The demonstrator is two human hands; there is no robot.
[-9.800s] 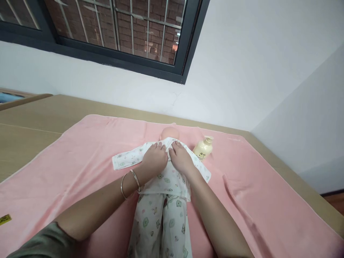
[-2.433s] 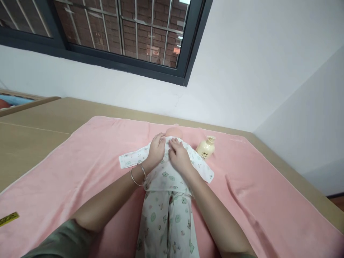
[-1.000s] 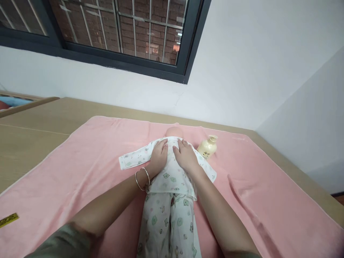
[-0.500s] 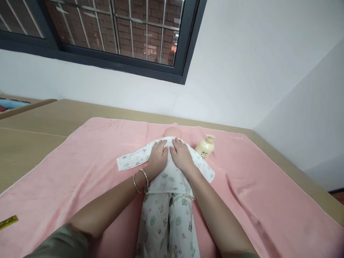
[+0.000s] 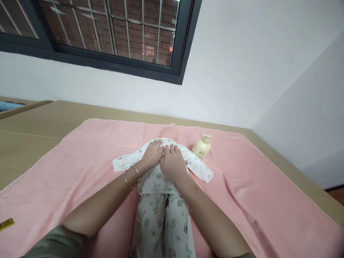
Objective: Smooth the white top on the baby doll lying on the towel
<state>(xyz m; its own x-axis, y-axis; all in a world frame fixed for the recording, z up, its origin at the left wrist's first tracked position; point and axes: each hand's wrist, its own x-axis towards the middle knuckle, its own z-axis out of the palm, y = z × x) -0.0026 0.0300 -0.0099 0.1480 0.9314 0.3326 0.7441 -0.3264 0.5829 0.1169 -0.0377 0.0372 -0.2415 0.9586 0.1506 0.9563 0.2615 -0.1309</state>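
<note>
A baby doll in a white printed top (image 5: 158, 181) and matching trousers (image 5: 173, 225) lies on a pink cloth. Its smooth round head (image 5: 169, 133) points away from me, and both sleeves are spread to the sides. My left hand (image 5: 152, 154) rests flat on the upper left of the doll's torso, fingers stretched out, two bangles (image 5: 132, 175) on the wrist. Flat beside it lies my right hand (image 5: 173, 163), near the middle of the torso, its fingers pointing to the head. The two hands touch or nearly touch. Neither grasps anything.
A pale yellow pump bottle (image 5: 202, 146) stands right of the doll, close to its sleeve. The pink cloth (image 5: 80, 168) covers most of a wooden surface (image 5: 34, 125). Behind are a white wall and a barred window (image 5: 113, 32). A yellow label (image 5: 6, 224) lies at far left.
My right hand has moved down and left across the doll's torso, closer to my left hand. My left hand stays at the upper torso. The whole view has shifted slightly.
</note>
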